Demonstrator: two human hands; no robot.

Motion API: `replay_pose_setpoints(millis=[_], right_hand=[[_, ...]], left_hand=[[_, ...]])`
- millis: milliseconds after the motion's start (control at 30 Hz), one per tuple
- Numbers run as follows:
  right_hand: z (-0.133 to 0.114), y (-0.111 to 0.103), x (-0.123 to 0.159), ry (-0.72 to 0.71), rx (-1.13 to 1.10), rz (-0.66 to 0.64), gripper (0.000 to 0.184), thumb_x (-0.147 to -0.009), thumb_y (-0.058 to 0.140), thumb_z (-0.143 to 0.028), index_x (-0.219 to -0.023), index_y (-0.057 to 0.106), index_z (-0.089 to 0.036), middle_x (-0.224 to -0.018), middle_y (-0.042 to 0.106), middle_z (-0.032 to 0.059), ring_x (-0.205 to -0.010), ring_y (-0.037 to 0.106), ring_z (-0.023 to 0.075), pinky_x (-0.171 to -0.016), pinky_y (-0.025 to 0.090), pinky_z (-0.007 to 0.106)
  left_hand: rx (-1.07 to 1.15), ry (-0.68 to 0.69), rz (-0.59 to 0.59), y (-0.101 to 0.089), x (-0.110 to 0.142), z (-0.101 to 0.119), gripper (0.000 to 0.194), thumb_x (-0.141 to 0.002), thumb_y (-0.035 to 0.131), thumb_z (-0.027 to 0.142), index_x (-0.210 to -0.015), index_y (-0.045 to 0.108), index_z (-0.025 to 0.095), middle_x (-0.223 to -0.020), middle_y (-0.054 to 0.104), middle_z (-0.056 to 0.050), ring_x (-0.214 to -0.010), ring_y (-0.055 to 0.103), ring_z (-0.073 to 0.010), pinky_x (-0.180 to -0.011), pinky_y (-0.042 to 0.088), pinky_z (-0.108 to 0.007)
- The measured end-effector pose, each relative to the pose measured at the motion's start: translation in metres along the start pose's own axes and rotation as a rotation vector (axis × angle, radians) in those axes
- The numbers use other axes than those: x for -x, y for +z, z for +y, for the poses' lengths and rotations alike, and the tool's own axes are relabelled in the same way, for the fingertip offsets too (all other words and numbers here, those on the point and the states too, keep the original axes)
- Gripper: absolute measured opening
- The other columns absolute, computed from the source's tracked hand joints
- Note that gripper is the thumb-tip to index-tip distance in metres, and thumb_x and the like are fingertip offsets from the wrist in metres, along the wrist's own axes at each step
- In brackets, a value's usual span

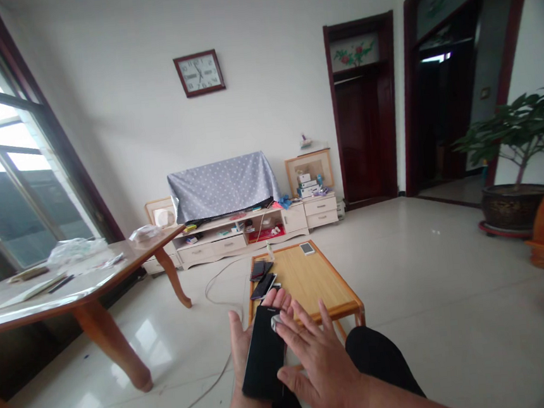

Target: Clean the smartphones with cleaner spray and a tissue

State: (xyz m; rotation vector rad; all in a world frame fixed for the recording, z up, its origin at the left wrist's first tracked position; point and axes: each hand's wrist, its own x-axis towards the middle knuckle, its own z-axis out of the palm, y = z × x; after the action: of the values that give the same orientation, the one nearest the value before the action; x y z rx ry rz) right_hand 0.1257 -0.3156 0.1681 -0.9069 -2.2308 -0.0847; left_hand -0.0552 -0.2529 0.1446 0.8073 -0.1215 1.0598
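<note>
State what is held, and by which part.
Left hand: a black phone, underside on the open palm. Right hand: a whitish wad, against the screen.

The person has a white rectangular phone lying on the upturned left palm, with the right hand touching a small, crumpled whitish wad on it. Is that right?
Not quite: the rectangular phone is black, not white, as the head view shows. It does lie on the upturned left hand, and the right hand does touch the small, crumpled whitish wad on it.
</note>
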Motion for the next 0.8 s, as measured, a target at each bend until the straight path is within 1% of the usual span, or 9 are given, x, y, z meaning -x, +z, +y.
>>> replay_pose_setpoints(millis=[133,233,300,367,467,533,600,700,800], right_hand=[[-0.010,0.004,0.005,-0.136,-0.026,-0.027,0.072,-0.096,0.049,-0.064,-0.154,0.040,-0.023,-0.153,0.048,0.0091,-0.149,0.029,0.0385,-0.119,0.011,0.072],[-0.006,0.002,-0.006,-0.065,-0.004,-0.008,0.071,-0.098,0.047,-0.063,-0.156,0.036,-0.024,-0.158,0.041,0.0086,-0.151,0.023,0.0382,-0.119,0.010,0.072],[0.000,0.002,-0.009,0.011,0.019,0.018,0.070,-0.099,0.045,-0.061,-0.157,0.034,-0.024,-0.160,0.036,0.0100,-0.151,0.023,0.0388,-0.118,0.009,0.073],[0.002,0.005,-0.003,0.049,0.026,0.017,0.070,-0.100,0.044,-0.061,-0.157,0.034,-0.022,-0.161,0.033,0.0109,-0.151,0.024,0.0390,-0.117,0.008,0.074],[-0.005,0.014,0.013,-0.046,-0.001,-0.021,0.073,-0.098,0.046,-0.063,-0.156,0.036,-0.020,-0.159,0.038,0.0116,-0.150,0.028,0.0386,-0.119,0.007,0.072],[-0.013,0.017,0.018,-0.154,-0.030,-0.039,0.076,-0.095,0.047,-0.068,-0.154,0.040,-0.020,-0.156,0.044,0.0110,-0.149,0.028,0.0385,-0.120,0.005,0.071],[-0.016,0.016,0.014,-0.188,-0.043,-0.051,0.076,-0.095,0.048,-0.069,-0.153,0.041,-0.021,-0.155,0.046,0.0093,-0.150,0.025,0.0381,-0.120,0.004,0.070],[-0.011,0.011,0.002,-0.077,-0.021,-0.047,0.070,-0.098,0.047,-0.063,-0.154,0.039,-0.023,-0.157,0.042,0.0085,-0.152,0.020,0.0381,-0.119,0.004,0.072],[-0.006,0.008,0.002,0.011,-0.019,-0.051,0.065,-0.100,0.045,-0.059,-0.154,0.040,-0.022,-0.159,0.040,0.0092,-0.152,0.021,0.0380,-0.118,0.003,0.073]], left_hand=[[0.007,-0.011,-0.011,0.002,-0.002,-0.009,0.096,-0.089,0.005,0.080,-0.157,0.032,0.018,-0.166,0.024,-0.008,-0.156,0.002,-0.0269,-0.127,-0.003,-0.048],[0.001,-0.058,-0.023,0.005,-0.005,-0.017,0.092,-0.090,0.003,0.078,-0.157,0.033,0.022,-0.166,0.026,-0.005,-0.156,0.001,-0.0261,-0.126,-0.003,-0.050],[-0.009,-0.065,-0.019,0.005,-0.004,-0.015,0.095,-0.089,0.003,0.079,-0.157,0.033,0.020,-0.166,0.026,-0.007,-0.156,0.002,-0.0274,-0.126,-0.005,-0.050],[-0.010,-0.029,0.001,0.002,-0.001,-0.008,0.098,-0.088,0.004,0.081,-0.157,0.032,0.017,-0.166,0.025,-0.009,-0.156,0.003,-0.0289,-0.126,-0.005,-0.050],[0.006,0.040,0.050,-0.003,0.005,0.001,0.100,-0.087,0.009,0.083,-0.156,0.033,0.014,-0.166,0.024,-0.011,-0.156,0.003,-0.0301,-0.126,-0.004,-0.050],[0.019,0.048,0.071,-0.005,0.006,-0.001,0.101,-0.087,0.011,0.083,-0.155,0.035,0.013,-0.166,0.024,-0.012,-0.156,0.003,-0.0303,-0.127,-0.003,-0.051],[0.025,0.024,0.072,-0.006,0.006,-0.007,0.101,-0.087,0.010,0.083,-0.156,0.033,0.014,-0.166,0.023,-0.011,-0.156,0.002,-0.0301,-0.126,-0.002,-0.052],[0.016,-0.028,0.048,-0.006,0.005,-0.012,0.098,-0.087,0.007,0.083,-0.157,0.029,0.019,-0.167,0.022,-0.008,-0.156,0.003,-0.0297,-0.126,-0.002,-0.054],[0.012,-0.009,0.049,-0.008,0.006,-0.006,0.099,-0.087,0.008,0.083,-0.156,0.032,0.016,-0.166,0.024,-0.010,-0.156,0.004,-0.0304,-0.127,-0.001,-0.053]])
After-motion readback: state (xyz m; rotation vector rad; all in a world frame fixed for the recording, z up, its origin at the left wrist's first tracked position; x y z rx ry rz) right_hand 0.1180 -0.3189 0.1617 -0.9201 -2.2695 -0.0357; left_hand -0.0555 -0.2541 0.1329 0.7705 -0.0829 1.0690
